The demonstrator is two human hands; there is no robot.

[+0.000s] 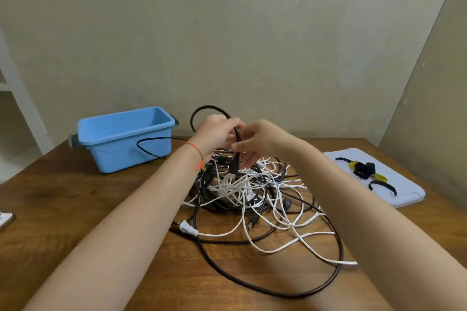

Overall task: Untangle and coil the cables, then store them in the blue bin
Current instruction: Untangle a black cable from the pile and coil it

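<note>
Both hands are up over the pile: the left hand (217,134) and the right hand (255,141) each pinch one black cable (237,139), its loop arching above them. Below lies a single tangled heap of black and white cables (252,192) on the wooden table (63,209), too knotted to count. One blue bin (121,139) stands at the left. One white lid (404,184) at the right carries several cable ties (364,169).

Both hands working above tangled cables (252,197) on table (75,209): left hand (217,134) and right hand (255,141) gripping a black cable (237,139). Blue bin (123,139) sitting behind-left; white lid (404,184) lying right.
</note>
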